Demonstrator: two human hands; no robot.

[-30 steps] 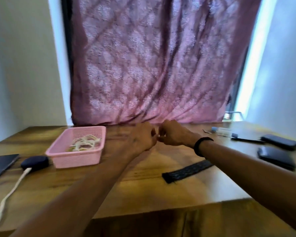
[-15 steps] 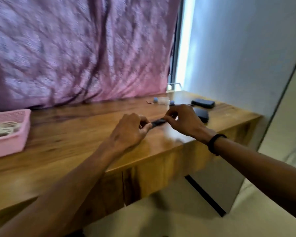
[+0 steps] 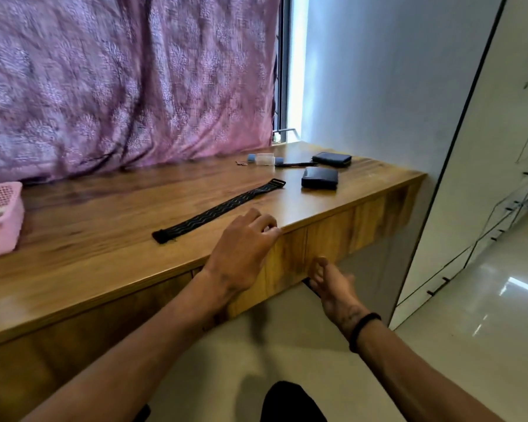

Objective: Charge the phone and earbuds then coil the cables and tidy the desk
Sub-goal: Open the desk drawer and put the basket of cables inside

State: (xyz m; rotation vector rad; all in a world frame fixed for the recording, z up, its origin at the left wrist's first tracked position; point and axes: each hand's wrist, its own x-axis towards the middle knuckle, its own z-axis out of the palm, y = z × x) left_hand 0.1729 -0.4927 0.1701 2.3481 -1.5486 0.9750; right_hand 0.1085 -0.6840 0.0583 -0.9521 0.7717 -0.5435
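Lying flat on the desk point(image 3: 110, 239), a black patterned strap point(image 3: 218, 210) is stretching diagonally just beyond the left hand point(image 3: 241, 254), apart from both hands. The left hand is hovering at the desk's front edge with its fingers loosely spread, holding nothing. The right hand point(image 3: 333, 284) is sitting lower, in front of the desk's wooden face, palm turned inward and fingers relaxed, also holding nothing; a dark band point(image 3: 363, 330) is circling its wrist. Farther past the strap's far end, two dark wallet-like cases point(image 3: 319, 178) point(image 3: 332, 159) are resting near the desk's right corner, with a small clear bottle point(image 3: 264, 159) beside them. Off to the left of the left hand, a pink basket point(image 3: 0, 220) is sitting on the desk, and a purple curtain point(image 3: 128, 80) is hanging behind.
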